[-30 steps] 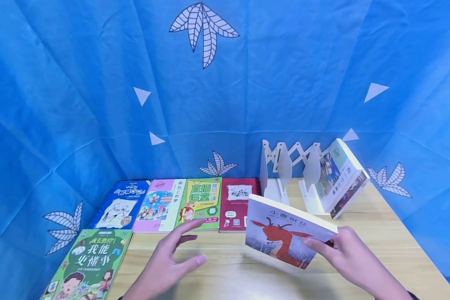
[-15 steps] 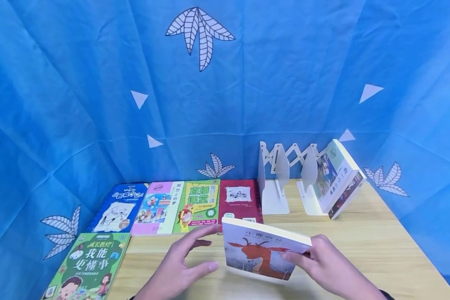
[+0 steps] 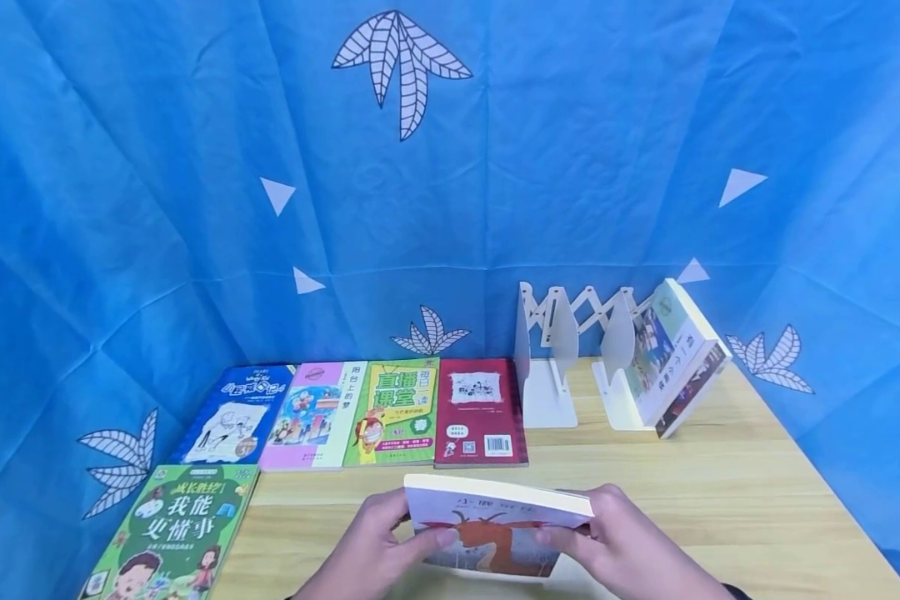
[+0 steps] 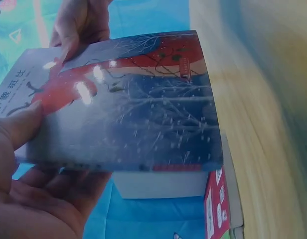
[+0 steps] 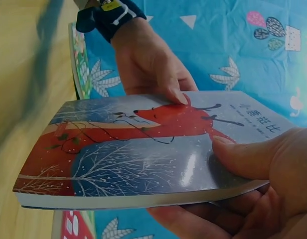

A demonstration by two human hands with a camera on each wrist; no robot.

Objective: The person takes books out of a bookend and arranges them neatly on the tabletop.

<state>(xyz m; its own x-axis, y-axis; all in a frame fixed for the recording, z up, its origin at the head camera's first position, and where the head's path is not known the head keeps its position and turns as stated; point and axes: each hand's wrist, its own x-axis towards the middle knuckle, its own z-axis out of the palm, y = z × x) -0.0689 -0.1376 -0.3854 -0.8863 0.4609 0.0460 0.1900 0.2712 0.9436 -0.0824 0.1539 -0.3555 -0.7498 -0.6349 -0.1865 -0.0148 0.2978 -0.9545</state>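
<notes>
A book with a red deer on a grey-blue snowy cover [image 3: 495, 542] is held above the front of the table, its cover tilted up. My left hand [image 3: 378, 542] grips its left side, thumb on the cover and fingers beneath. On the opposite side my right hand [image 3: 615, 542] pinches it the same way, as the right wrist view shows with the thumb on the cover [image 5: 123, 149] and fingers under it. In the left wrist view the book [image 4: 133, 109] spans between both hands.
Along the back lie a blue book [image 3: 232, 417], a pink book [image 3: 311, 417], a green-yellow book [image 3: 393, 412] and a red book [image 3: 482, 417]. A green book [image 3: 172, 533] lies front left. A white expanding bookend [image 3: 551, 358] stands back right, two books [image 3: 682, 358] leaning against it.
My right hand has brought the deer book left and toward me, its cover now lying flatter. My left hand, apart from it before, has taken hold of its left side.
</notes>
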